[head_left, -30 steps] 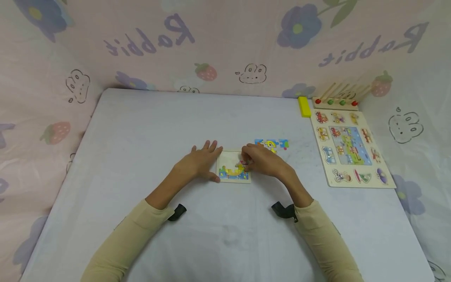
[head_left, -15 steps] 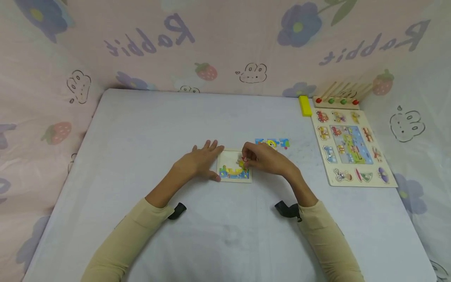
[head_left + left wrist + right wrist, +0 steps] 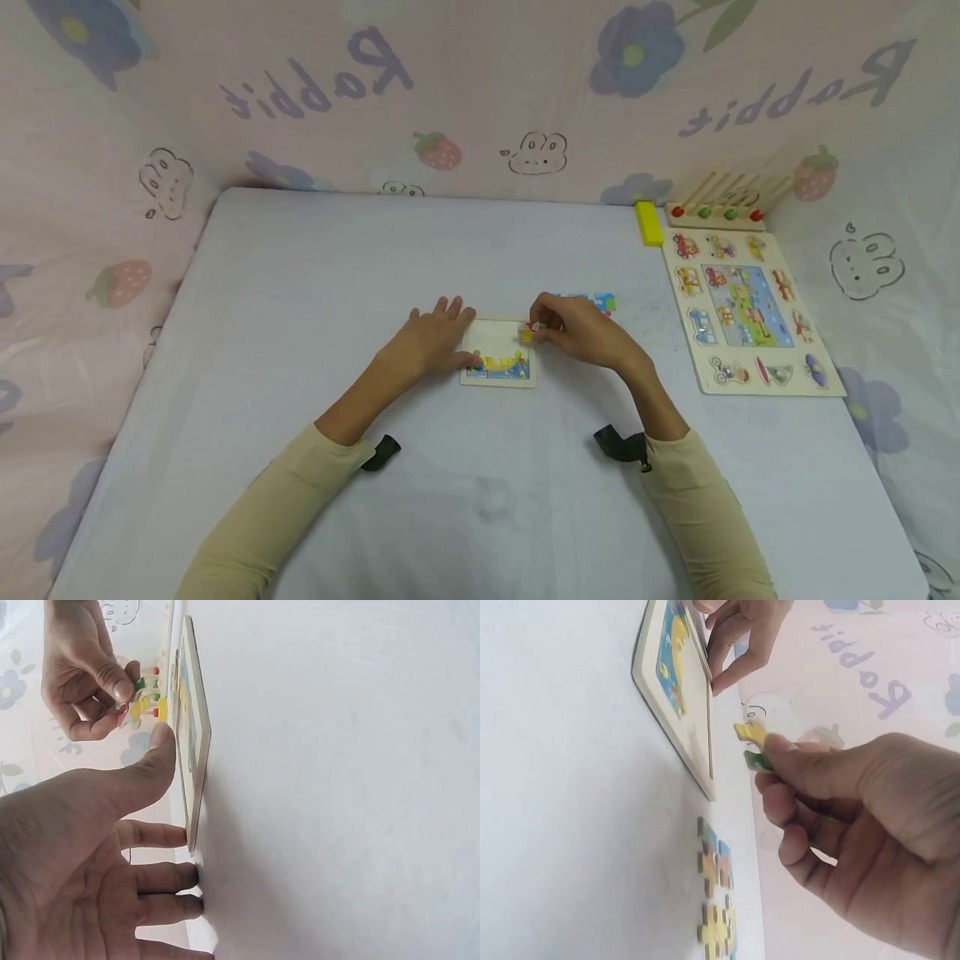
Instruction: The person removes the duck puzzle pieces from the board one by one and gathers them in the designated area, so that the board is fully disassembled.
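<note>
A small wooden puzzle tray (image 3: 491, 335) lies mid-table, its near rows filled with blue and yellow pieces and its far part bare wood. My left hand (image 3: 423, 346) rests at the tray's left edge with fingers spread and straight; its thumb reaches over the near-left pieces. Between thumb and fingertips, my right hand (image 3: 588, 329) pinches a jigsaw piece (image 3: 750, 733) with yellow and green on it, held above the tray's right side and apart from it. Several loose jigsaw pieces (image 3: 714, 924) lie on the table beyond the right hand, which partly hides them in the head view.
To the right lies a large wooden picture puzzle board (image 3: 757, 389) with vehicle pictures. Behind it stands a wooden rack (image 3: 716, 220) with slanting rods and red and green beads. Beside that is a yellow block (image 3: 649, 225). Printed cloth walls the table's back and sides.
My right hand has lifted the jigsaw piece off the tray's right part and drawn it right and away from me. The left thumb has shifted inward over the near-left pieces.
</note>
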The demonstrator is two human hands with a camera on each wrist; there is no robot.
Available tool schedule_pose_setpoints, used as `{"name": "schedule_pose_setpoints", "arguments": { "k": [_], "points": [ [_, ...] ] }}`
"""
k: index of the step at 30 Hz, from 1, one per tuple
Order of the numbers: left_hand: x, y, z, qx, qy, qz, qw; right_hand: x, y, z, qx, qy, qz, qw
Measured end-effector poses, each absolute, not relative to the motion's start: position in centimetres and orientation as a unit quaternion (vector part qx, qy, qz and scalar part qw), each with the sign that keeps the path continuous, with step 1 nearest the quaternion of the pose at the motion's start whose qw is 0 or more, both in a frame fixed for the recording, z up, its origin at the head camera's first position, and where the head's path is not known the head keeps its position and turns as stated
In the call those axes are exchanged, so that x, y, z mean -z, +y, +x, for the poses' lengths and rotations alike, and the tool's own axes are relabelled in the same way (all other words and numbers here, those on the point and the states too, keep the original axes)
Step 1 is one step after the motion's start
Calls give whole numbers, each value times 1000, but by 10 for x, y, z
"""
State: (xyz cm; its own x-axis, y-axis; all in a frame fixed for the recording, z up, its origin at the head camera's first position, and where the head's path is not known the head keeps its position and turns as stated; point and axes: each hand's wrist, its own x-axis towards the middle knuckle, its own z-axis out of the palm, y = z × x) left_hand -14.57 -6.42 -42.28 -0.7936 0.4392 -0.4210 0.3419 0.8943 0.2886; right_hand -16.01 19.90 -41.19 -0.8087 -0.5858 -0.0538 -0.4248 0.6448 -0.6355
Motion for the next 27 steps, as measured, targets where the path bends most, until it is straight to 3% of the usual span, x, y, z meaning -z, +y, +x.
{"name": "schedule_pose_setpoints", "arguments": {
  "k": [20, 27],
  "points": [
    [422, -61, -141, -70, 949, 220, 216, 395, 239, -167, 325, 928, -179, 40],
    [422, -63, -143, -70, 946, 227, 222, 388, 264, -166, 320, 939, -108, 63]
  ]
}}
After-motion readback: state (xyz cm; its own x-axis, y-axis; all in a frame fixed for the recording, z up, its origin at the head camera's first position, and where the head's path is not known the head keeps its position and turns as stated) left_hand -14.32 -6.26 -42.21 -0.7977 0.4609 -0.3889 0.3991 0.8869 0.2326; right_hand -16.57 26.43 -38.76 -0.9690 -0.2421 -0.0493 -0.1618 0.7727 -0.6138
